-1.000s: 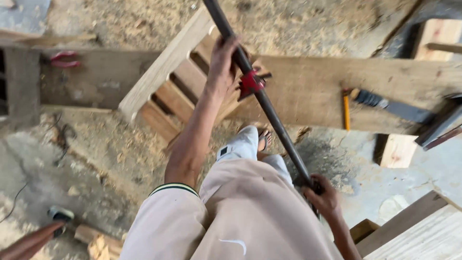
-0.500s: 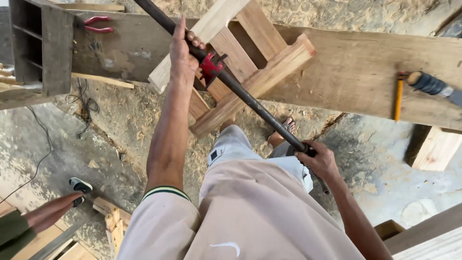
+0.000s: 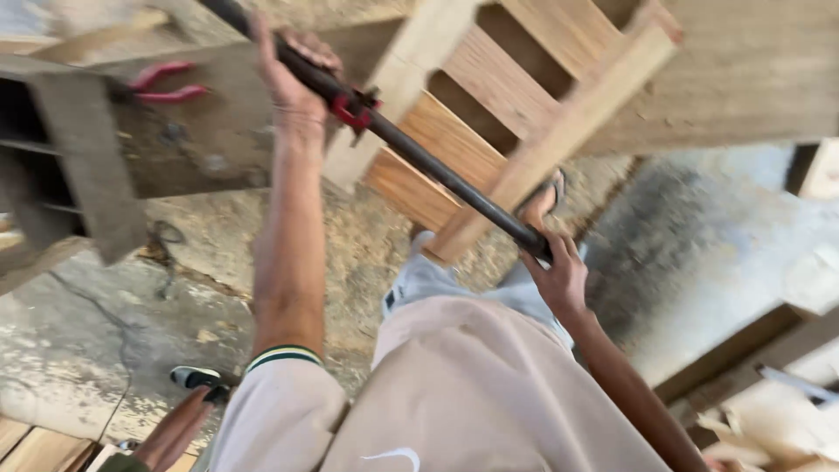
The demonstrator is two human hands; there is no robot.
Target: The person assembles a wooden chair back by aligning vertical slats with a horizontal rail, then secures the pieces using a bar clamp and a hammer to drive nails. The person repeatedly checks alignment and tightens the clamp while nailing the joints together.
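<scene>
Both hands' fingers clamped on black bar clamp: left hand high, right hand at its lower end.

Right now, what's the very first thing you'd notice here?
A long black pipe clamp with a red jaw piece slants across the middle, gripped high by the left hand and at its low end by the right hand. Behind it, a slatted wooden frame leans on the workbench, with red pliers at upper left.

bar clamp black, red | pliers red | frame tan
</scene>
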